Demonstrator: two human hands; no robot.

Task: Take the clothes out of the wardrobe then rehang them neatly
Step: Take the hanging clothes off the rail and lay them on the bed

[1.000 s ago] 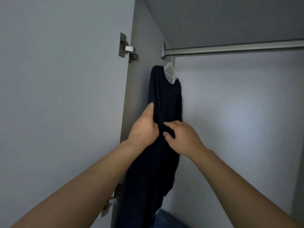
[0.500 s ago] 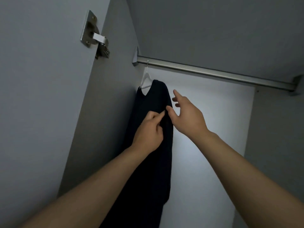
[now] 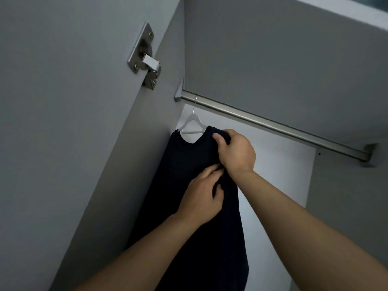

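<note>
While the dark shirt (image 3: 189, 206) hangs from a white hanger (image 3: 192, 124), two bare hands are on it. The hanger's thin hook goes over a silver rail (image 3: 273, 123) inside the wardrobe. The hanger sits at the far left end of the rail, close to the wardrobe's left side wall (image 3: 147, 164).

The right hand (image 3: 236, 151) is up high, at the shirt's right shoulder. Its thumb and fingers are curled around the cloth there, so it grips the shirt near the end of the hanger. The hand hides that end of the hanger.

The left hand (image 3: 202, 196) is lower, just under the right hand and touching it. Its fingers are bent and pressed into the front of the shirt. The thumb is tucked against the cloth, and a small fold sits between thumb and fingers, so it pinches the shirt too.

The shirt has a round neck, and the white hanger shows through the neck hole. The cloth drops long and straight, down past both arms to the bottom of the view. Its lower end cannot be seen.

On the left, the open door (image 3: 52, 122) has a shiny metal hinge (image 3: 144, 57) that joins it to the wardrobe side. Behind the shirt, the back wall (image 3: 273, 185) is pale and bright. At the far right, the rail ends in a small grey holder (image 3: 369, 155).
</note>
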